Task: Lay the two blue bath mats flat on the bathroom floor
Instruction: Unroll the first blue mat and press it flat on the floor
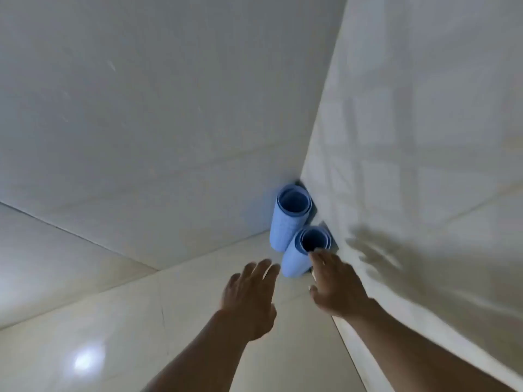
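Note:
Two blue bath mats stand rolled up on end in the corner where two tiled walls meet. The far roll [287, 219] is taller and leans into the corner. The near roll [300, 256] stands just in front of it, against the right wall. My right hand [336, 284] is spread open, its fingertips at the rim of the near roll. My left hand [249, 295] is open too, fingers apart, a short way left of the near roll and not touching it.
A pale tiled floor [113, 335] with a bright light reflection spreads to the lower left. A white wall [141, 108] stands behind the rolls, and another white wall [424, 137] runs close along my right arm.

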`<action>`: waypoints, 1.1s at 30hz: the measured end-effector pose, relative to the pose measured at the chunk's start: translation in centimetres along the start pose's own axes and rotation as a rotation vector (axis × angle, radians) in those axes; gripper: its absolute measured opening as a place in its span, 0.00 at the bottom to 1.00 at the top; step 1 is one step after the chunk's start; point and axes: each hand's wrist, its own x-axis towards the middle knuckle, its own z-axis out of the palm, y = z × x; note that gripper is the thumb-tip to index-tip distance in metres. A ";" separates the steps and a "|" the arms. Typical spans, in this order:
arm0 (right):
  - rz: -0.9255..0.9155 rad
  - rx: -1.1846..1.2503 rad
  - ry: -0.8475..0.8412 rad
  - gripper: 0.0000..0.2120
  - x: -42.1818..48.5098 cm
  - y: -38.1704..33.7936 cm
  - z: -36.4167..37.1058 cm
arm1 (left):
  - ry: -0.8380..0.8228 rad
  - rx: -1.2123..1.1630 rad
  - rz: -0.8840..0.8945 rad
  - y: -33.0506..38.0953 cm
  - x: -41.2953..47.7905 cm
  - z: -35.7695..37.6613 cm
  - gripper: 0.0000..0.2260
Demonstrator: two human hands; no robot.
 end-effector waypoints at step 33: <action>-0.829 -0.024 0.066 0.17 -9.2 -18.2 14.8 | -0.034 0.106 -0.112 -15.6 -14.0 16.9 0.41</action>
